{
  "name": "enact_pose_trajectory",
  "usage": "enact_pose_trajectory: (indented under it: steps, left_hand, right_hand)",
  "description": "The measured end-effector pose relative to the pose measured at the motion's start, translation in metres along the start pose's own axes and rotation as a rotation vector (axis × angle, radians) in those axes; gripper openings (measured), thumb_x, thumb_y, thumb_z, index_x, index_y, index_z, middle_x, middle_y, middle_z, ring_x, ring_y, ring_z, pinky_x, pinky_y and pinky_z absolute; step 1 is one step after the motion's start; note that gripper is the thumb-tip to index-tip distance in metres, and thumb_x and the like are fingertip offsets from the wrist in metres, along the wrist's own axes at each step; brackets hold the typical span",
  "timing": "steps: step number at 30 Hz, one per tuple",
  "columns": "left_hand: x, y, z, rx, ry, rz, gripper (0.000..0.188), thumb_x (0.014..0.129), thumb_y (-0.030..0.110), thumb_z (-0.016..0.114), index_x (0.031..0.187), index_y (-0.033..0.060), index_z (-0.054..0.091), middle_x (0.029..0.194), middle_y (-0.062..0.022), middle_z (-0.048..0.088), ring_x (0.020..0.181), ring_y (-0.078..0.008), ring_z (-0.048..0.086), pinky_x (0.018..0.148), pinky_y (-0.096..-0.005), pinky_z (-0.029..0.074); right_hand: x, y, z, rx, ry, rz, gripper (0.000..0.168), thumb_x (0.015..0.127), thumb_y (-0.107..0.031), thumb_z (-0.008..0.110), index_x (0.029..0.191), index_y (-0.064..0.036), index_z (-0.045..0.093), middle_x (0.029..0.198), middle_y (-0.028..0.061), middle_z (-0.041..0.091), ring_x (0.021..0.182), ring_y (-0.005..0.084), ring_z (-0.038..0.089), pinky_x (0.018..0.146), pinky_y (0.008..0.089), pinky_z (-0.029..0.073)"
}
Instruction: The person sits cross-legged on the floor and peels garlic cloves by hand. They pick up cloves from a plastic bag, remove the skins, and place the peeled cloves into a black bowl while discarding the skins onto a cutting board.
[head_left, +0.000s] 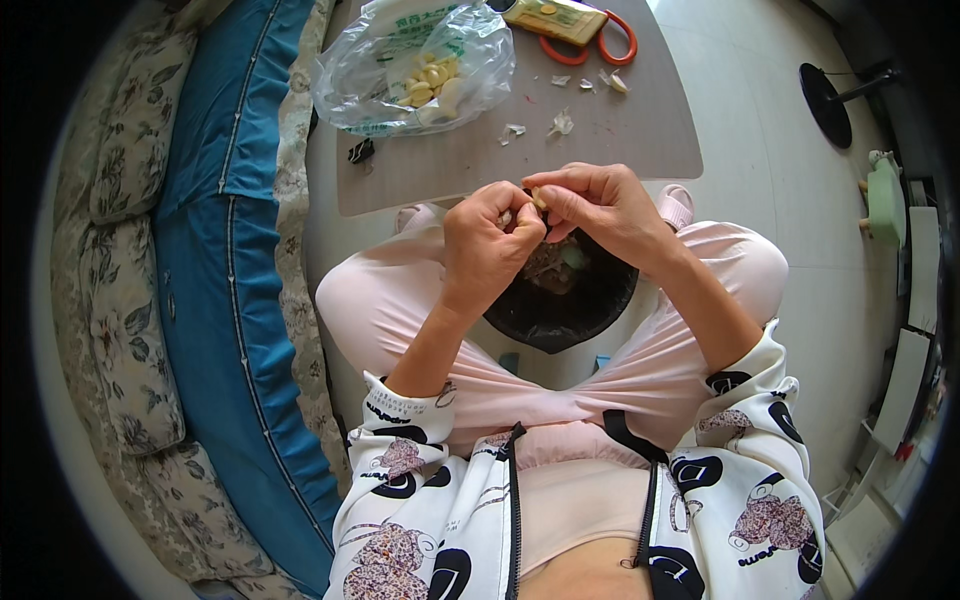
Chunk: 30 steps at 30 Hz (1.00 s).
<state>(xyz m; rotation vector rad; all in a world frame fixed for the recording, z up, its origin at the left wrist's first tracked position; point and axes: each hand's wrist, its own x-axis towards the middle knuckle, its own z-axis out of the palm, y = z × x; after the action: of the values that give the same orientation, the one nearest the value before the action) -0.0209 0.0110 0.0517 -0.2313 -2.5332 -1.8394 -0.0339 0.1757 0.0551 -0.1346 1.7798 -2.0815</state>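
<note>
Between the fingertips of both hands is a small garlic clove (539, 198), partly covered by the fingers. My right hand (600, 206) pinches it with thumb and index finger. My left hand (491, 232) meets it from the other side, its fingers curled around a pale bit of garlic (504, 219). Directly below the hands stands a black-lined waste bin (559, 319) with scraps inside, between my knees. Ahead on the table, a clear plastic bag (337, 90) with green print holds several peeled garlic cloves (429, 79).
Garlic skins (561, 122) lie scattered on the grey table (450, 161). Near its far edge are orange-handled scissors (619, 41) and a yellowish packet (559, 19). A black binder clip (361, 151) lies near the left edge. A blue-covered sofa (217, 300) runs along the left.
</note>
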Motion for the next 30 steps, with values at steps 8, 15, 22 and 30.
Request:
enact_pose_trajectory:
  steps: [8, 15, 22, 30]
  left_hand:
    - [0.0, 0.002, -0.004, -0.048, -0.089, 0.02, 0.009, 0.077, 0.0, 0.056, 0.068, 0.0003, 0.057, 0.059, 0.0079, 0.044, 0.053, 0.0006, 0.034, 0.046, -0.0169, 0.028]
    - [0.005, -0.005, -0.021, -0.25, -0.123, -0.163, 0.015, 0.08, 0.006, 0.053, 0.065, 0.0021, 0.056, 0.058, 0.0086, 0.042, 0.05, 0.0027, 0.031, 0.044, -0.0164, 0.02]
    - [0.004, -0.017, -0.009, -0.309, -0.048, -0.137, 0.015, 0.088, 0.013, 0.061, 0.088, -0.0002, 0.067, 0.065, 0.0046, 0.054, 0.057, -0.0022, 0.042, 0.054, -0.0163, 0.036]
    - [-0.002, -0.005, 0.002, -0.519, -0.064, -0.218, 0.02, 0.083, 0.007, 0.066, 0.102, 0.0001, 0.067, 0.076, 0.0035, 0.059, 0.065, -0.0037, 0.049, 0.06, -0.0162, 0.04]
  right_hand:
    - [0.002, 0.002, -0.006, -0.006, -0.129, -0.033, 0.024, 0.088, -0.005, 0.058, 0.108, 0.006, 0.06, 0.088, 0.0076, 0.063, 0.073, 0.0115, 0.062, 0.066, 0.0228, 0.056]
    - [0.002, 0.004, -0.022, 0.148, -0.071, 0.074, 0.025, 0.087, -0.006, 0.059, 0.111, 0.001, 0.061, 0.084, 0.0056, 0.061, 0.07, 0.0092, 0.058, 0.068, 0.0243, 0.057]
    - [0.002, 0.008, -0.03, 0.433, -0.202, 0.09, 0.026, 0.089, -0.011, 0.058, 0.109, 0.005, 0.055, 0.092, 0.0101, 0.062, 0.075, 0.0099, 0.059, 0.069, 0.0244, 0.055]
    - [-0.001, 0.006, -0.013, 0.392, -0.075, 0.074, 0.02, 0.09, -0.01, 0.056, 0.102, 0.005, 0.057, 0.088, 0.0086, 0.062, 0.072, 0.0098, 0.06, 0.065, 0.023, 0.055]
